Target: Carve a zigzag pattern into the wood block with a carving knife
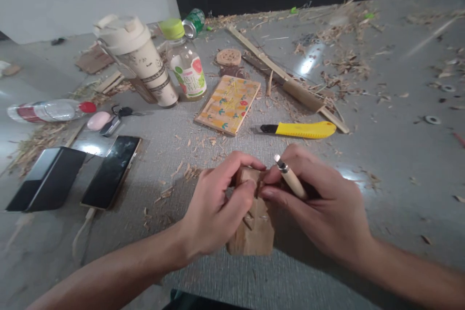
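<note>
Block (254,237) notched at top, lower half mostly uncut; our left hand (214,206) grips it, right hand (323,203) clenched on carving tool (290,180).

1 wooden block (254,232) is sitting at the front of the table (399,164), with the other things lying behind it and to the left.

The left hand (214,203) and the right hand (319,203) are meeting on the far end of the block, and the carving tool (290,179) is resting in the right hand. Just behind the hands the utility knife (301,129) is lying sideways, with the flat board (228,104) lying to its left. Behind the board 1 bottle (187,70) is standing, the tumbler (140,58) is standing at its left and the can (193,22) is lying behind it. Far left, the phone (111,172) and the power bank (47,179) are lying side by side.
</note>
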Demonstrator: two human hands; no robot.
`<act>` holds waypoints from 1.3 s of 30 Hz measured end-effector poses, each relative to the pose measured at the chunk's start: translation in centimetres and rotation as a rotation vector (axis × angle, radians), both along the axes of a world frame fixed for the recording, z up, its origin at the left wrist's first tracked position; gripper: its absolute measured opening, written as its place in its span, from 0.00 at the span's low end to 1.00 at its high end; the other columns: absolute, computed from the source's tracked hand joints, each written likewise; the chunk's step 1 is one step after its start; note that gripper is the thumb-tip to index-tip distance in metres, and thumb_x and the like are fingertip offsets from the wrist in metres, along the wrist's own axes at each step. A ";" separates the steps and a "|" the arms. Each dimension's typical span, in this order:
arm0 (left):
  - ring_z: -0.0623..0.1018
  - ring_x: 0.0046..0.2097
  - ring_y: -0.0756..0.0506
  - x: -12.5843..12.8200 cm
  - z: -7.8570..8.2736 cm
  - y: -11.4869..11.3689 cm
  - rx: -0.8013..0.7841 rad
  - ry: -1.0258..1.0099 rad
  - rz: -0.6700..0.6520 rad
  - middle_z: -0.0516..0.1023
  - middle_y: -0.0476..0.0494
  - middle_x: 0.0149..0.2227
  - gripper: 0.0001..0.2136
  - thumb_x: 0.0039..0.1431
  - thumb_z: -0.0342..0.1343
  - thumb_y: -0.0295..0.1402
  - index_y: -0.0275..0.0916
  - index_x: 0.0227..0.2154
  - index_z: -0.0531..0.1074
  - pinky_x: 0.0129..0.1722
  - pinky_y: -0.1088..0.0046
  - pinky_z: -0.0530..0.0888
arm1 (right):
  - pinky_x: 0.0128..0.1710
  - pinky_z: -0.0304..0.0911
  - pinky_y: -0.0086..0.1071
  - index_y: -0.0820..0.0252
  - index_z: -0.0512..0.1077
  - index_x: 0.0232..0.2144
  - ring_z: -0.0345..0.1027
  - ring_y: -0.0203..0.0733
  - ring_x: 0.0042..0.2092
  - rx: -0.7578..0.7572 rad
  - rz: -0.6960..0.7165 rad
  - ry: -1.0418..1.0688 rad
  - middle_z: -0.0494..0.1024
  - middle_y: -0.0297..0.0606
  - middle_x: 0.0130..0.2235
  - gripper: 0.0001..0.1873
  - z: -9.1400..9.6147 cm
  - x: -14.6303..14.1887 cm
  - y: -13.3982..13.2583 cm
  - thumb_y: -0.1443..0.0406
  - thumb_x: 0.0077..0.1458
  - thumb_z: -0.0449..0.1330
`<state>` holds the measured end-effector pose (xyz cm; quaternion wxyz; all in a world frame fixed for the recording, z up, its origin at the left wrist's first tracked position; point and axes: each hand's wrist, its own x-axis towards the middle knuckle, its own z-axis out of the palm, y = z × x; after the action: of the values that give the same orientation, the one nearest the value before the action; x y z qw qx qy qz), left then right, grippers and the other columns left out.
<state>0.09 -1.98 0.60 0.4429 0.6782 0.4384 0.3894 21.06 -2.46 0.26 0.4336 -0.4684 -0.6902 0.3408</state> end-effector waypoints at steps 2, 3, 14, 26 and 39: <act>0.72 0.25 0.50 -0.1 0.1 0.0 0.029 0.012 0.021 0.75 0.56 0.26 0.08 0.65 0.58 0.25 0.44 0.43 0.78 0.25 0.75 0.69 | 0.31 0.64 0.36 0.48 0.82 0.38 0.69 0.41 0.32 -0.042 -0.033 0.054 0.78 0.31 0.33 0.07 0.1 -0.1 0.1 0.58 0.65 0.75; 0.71 0.23 0.51 -0.2 0.1 0.1 0.043 0.022 0.028 0.74 0.57 0.25 0.08 0.63 0.59 0.24 0.44 0.42 0.77 0.23 0.76 0.68 | 0.30 0.63 0.35 0.48 0.82 0.40 0.68 0.40 0.31 -0.082 -0.051 0.079 0.77 0.29 0.32 0.09 0.1 -0.1 0.1 0.57 0.62 0.77; 0.68 0.20 0.53 -0.2 0.4 0.5 0.078 0.010 0.020 0.70 0.59 0.21 0.08 0.58 0.60 0.23 0.43 0.37 0.76 0.19 0.80 0.65 | 0.31 0.68 0.33 0.50 0.85 0.41 0.76 0.42 0.33 -0.336 0.019 0.071 0.85 0.32 0.33 0.11 0.0 0.1 0.2 0.52 0.63 0.74; 0.67 0.19 0.54 0.0 0.2 0.1 0.157 -0.036 0.077 0.69 0.60 0.21 0.08 0.57 0.61 0.22 0.43 0.36 0.77 0.19 0.80 0.62 | 0.29 0.70 0.31 0.51 0.84 0.40 0.76 0.41 0.31 -0.376 0.075 0.089 0.84 0.31 0.32 0.10 0.8 0.1 0.4 0.54 0.63 0.73; 0.68 0.20 0.54 0.3 0.4 -0.3 0.259 0.005 0.151 0.71 0.59 0.21 0.08 0.56 0.62 0.22 0.43 0.35 0.77 0.20 0.80 0.66 | 0.30 0.69 0.35 0.51 0.82 0.44 0.76 0.43 0.33 -0.371 0.152 0.073 0.84 0.33 0.34 0.15 0.9 0.1 0.3 0.49 0.67 0.72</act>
<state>0.35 -2.30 0.97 0.3201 0.6957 0.4354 0.4732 21.14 -2.15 1.17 0.3376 -0.4741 -0.6327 0.5108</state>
